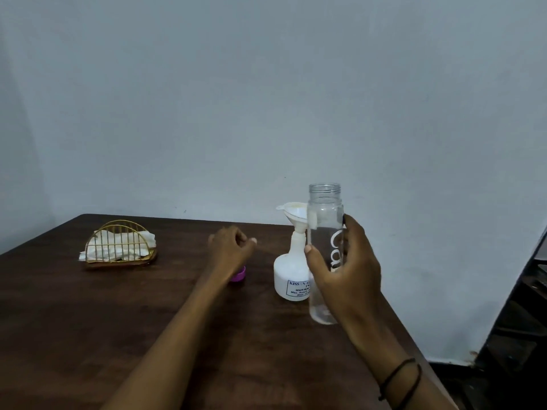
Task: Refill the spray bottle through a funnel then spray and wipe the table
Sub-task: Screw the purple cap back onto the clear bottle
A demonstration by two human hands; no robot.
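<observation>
Now the right hand [344,272] grips the uncapped water bottle [324,232] upright; the left hand [229,245] hovers loosely curled, empty. Tip slowly over the funnel [294,213], steadying the spray bottle [291,276].

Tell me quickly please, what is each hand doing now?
Left hand: fingers loosely curled, holding nothing, above the purple cap.
Right hand: fingers wrapped around the uncapped clear bottle, upright beside the funnel.

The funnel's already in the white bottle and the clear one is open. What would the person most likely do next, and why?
Probably tip the clear bottle over the funnel and pour. The right hand holds it upright and uncapped beside the funnel, which sits in the spray bottle neck, with liquid visible inside. The left hand hovers free nearby.
</observation>
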